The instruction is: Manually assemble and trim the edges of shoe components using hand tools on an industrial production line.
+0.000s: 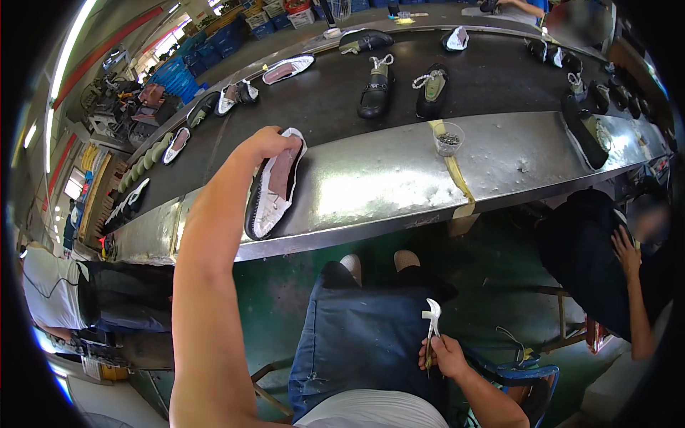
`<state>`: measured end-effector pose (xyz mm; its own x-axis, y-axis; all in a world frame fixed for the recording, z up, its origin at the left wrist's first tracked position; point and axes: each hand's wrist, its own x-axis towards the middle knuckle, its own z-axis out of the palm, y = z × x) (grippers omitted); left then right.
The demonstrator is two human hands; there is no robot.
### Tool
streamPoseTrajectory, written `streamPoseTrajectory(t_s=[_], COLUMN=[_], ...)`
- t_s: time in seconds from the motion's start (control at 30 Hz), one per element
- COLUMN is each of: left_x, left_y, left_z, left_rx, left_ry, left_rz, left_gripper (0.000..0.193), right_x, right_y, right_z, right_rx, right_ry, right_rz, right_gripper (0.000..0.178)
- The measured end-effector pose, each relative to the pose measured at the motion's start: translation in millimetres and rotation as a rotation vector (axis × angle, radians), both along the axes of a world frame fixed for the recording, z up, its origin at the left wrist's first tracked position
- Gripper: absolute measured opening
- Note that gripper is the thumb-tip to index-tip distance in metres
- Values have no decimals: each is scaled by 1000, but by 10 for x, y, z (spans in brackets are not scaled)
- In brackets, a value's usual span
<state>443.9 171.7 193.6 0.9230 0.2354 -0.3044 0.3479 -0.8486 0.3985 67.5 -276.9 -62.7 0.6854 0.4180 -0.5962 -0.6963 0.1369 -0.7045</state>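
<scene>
At the metal front edge of the bench, my left hand [268, 143] grips the far end of a shoe [275, 189]. The shoe has a dark side, a white lining edge turned up around the rim and a pinkish-brown insert. It stands on the metal strip, its near end at the bench edge. Low by my right thigh, my right hand [448, 357] is closed around metal lasting pliers [432, 317], their curved, hammer-like head pointing up. Part of the handles is hidden by my fingers.
A clear cup of small metal tacks [448, 139] stands on the metal strip [371, 178]. Several shoes, among them a black strapped shoe [375, 89], sit on the dark conveyor belt [321, 100]. A seated person [592, 250] is at right, another person [57, 285] at left.
</scene>
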Motion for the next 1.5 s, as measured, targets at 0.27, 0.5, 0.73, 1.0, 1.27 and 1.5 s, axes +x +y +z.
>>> streamPoseTrajectory(t_s=[0.27, 0.5, 0.73, 1.0, 1.27, 1.5], left_x=[-1975, -3623, -3638, -3725, -3691, -3776], left_y=[-655, -1345, -1049, -1349, -1217, -1123], left_z=[396, -1614, -1346, -1944, -1928, -2091], left_rx=[-685, -1038, -826, -938, -1006, -1126], left_ry=[-322, -235, -101, -409, -251, -156], left_rz=[-537, -336, -714, -539, -291, -216], left_gripper=[83, 88, 84, 50, 47, 58], right_x=[-247, 4, 325, 384, 618, -262], right_y=[124, 602, 780, 989, 1054, 692], right_z=[235, 697, 1156, 1395, 1337, 1054], right_rx=[-148, -356, -515, -699, -579, -396], right_ry=[-224, -739, -842, -1586, -824, -510], right_rz=[-52, 26, 373, 518, 317, 423], right_gripper=[24, 65, 57, 52, 26, 27])
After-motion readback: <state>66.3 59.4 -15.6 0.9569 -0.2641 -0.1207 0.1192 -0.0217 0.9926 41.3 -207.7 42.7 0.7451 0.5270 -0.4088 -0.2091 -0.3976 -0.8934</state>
